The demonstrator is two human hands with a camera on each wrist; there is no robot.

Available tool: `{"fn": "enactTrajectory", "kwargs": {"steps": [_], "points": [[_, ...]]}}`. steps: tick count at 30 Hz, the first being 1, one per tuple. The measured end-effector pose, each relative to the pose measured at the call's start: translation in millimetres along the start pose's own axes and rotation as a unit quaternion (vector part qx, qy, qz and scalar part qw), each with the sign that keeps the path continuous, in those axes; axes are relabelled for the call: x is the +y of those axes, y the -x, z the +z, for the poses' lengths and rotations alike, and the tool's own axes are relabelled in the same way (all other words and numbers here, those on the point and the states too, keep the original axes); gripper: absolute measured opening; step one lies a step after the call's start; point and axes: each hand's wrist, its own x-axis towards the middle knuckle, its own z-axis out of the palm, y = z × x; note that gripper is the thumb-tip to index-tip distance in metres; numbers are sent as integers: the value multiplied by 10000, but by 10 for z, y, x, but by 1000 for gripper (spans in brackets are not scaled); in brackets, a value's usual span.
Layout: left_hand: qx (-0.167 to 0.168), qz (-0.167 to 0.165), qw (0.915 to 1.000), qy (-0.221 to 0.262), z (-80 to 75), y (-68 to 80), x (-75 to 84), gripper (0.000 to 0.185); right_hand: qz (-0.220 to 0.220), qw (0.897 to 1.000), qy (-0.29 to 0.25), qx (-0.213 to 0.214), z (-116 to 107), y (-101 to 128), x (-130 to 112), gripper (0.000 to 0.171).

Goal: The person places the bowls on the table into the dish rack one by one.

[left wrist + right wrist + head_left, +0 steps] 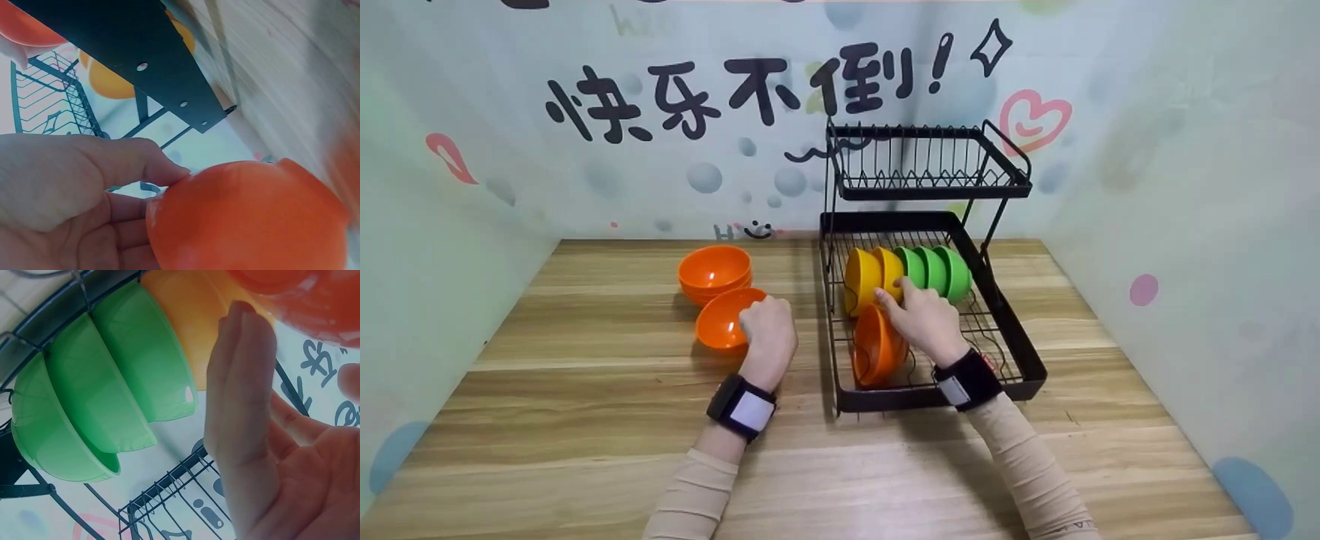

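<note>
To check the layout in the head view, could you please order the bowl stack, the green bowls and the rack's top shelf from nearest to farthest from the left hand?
From the left hand:
1. Bowl stack, just behind, on the table.
2. Green bowls, to the right, in the rack's lower tray.
3. Top shelf, up at the back right.

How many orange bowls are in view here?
4, possibly more: a stack of at least two at the back of the table, one gripped by the left hand, one in the rack under the right hand.
</note>
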Motion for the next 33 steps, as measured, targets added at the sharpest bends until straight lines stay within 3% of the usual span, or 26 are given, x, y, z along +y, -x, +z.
{"fn": "enactTrajectory", "kwargs": {"steps": [7, 14, 19, 24, 27, 33], "points": [[867, 520, 9949, -6, -19, 42, 54, 22, -42, 10000, -34, 14, 2, 9, 10, 59], [1702, 1401, 9753, -144, 2, 58, 71, 18, -31, 9996, -262, -26, -11, 2, 18, 57], [2014, 1847, 9618, -178, 13, 48, 72, 14, -158, 9965, -815, -101, -34, -15, 18, 55], [2116, 2203, 9520, -199, 17, 24, 79, 11, -277, 9862, -1627, -158, -58, -37, 14, 51], [2324, 2505, 9395, -233, 24, 3, 81, 8, -225, 9774, -2091, -205, -84, -42, 7, 51], [2869, 3200, 9028, -139, 40, -24, 99, 5, -12, 9504, -3101, -224, -138, -44, 13, 53]]}}
